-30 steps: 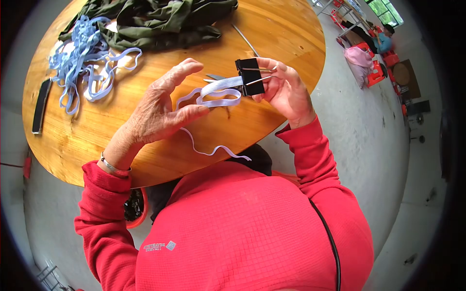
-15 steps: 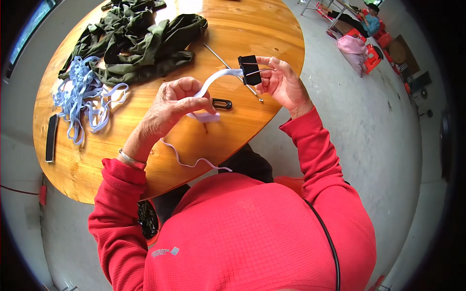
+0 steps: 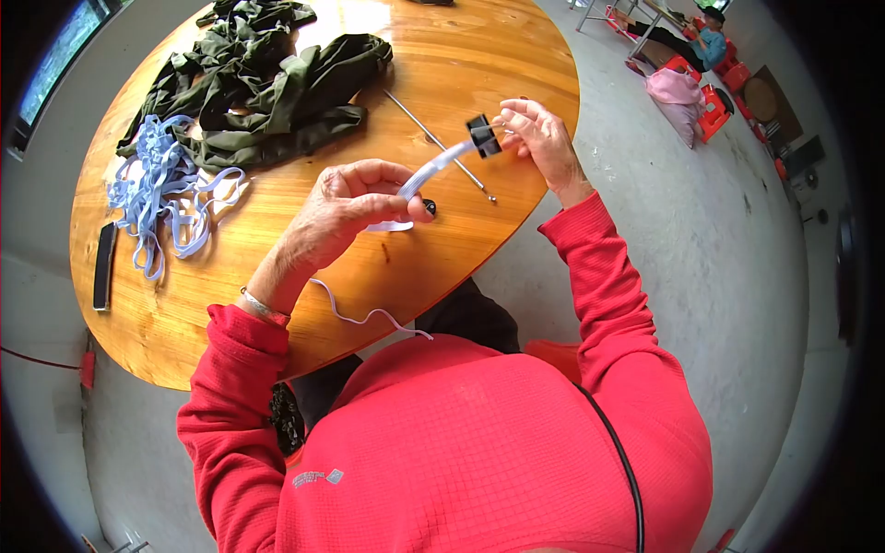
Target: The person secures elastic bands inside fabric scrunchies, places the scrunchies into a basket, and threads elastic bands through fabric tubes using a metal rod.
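Observation:
My left hand [image 3: 364, 201] pinches a white elastic band [image 3: 433, 171] between thumb and fingers. The band runs up to a black binder clip [image 3: 483, 135] at its far end, and a short tail hangs below my fingers. My right hand [image 3: 542, 138] holds the clip by its wire handles, thumb and fingers closed on them. Mostly hidden behind my left fingertips lies a small black piece [image 3: 430, 207]. A thin metal rod [image 3: 438, 143] lies on the wooden table [image 3: 369, 276], passing behind the band.
Dark green cloth [image 3: 267, 101] is heaped at the back left, with a tangle of light blue straps [image 3: 152, 184] before it. A black bar [image 3: 104, 267] lies near the left edge. A thin pale cord [image 3: 355, 318] trails toward my lap. Another person [image 3: 705, 46] sits far right.
My right hand has risen slightly and turned, tilting the clip. My left hand has shifted a little right and down, covering more of the black piece on the table.

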### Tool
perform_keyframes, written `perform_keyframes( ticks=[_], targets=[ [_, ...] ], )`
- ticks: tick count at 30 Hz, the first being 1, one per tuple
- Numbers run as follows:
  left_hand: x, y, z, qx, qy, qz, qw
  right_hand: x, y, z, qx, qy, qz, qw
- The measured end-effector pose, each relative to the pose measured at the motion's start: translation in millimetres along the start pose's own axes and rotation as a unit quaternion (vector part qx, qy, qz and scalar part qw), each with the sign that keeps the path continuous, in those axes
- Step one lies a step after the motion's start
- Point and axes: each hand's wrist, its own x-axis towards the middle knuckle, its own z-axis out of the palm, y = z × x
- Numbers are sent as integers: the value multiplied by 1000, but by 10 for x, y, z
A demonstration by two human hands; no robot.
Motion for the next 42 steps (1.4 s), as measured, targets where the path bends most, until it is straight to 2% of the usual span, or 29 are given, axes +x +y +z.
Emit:
perform_keyframes(
  ticks=[2,3,4,5,6,8,9,11,13,14,17,19,22,25,27,29,32,37,42],
  targets=[
    [38,-18,3,-15,14,-26,999,11,109,74,-200,89,-104,970],
    [57,-24,17,-13,22,-24,999,0,69,89,-313,154,-204,915],
    [76,-29,35,-11,30,-23,999,-33,-25,95,-417,214,-297,832],
    [92,-33,49,-8,39,-21,999,-78,-134,104,-508,267,-382,724],
    [102,-25,56,2,36,-27,999,-140,-267,123,-447,256,-414,750],
    [118,-12,68,20,30,-38,999,-371,-485,263,-249,146,-343,894],
    [131,-30,77,16,24,-26,999,-495,-584,332,-143,88,-294,941],
    [150,-62,90,10,14,-2,1000,-610,-709,426,-128,-38,-228,964],
    [157,-91,117,22,28,20,999,-659,-726,515,-83,-145,-190,968],
    [152,-92,130,26,33,29,999,-645,-662,585,-84,-125,-241,959],
    [119,-86,75,59,11,15,998,-624,-624,569,-101,-166,-207,959],
    [64,3,62,79,-15,6,997,-585,-574,525,-140,-119,-266,946],
    [-92,192,-21,86,8,-17,996,-505,-541,419,-172,-47,-330,927],
    [-276,292,-230,84,19,-46,995,-368,-390,278,-188,8,-296,937],
    [-442,277,-355,26,35,-79,996,-284,-293,186,-220,24,-307,926],
    [-590,187,-519,-49,3,-74,996,-246,-192,144,-226,54,-304,924],
    [-880,182,-569,-14,58,-91,994,-223,-118,72,-228,74,-277,930],
    [-1198,103,-663,-56,108,-51,991,-225,-88,87,-239,78,-230,940],
    [-1205,146,-576,-30,170,-55,983,-332,-241,143,-243,83,-259,931]
  ],
)
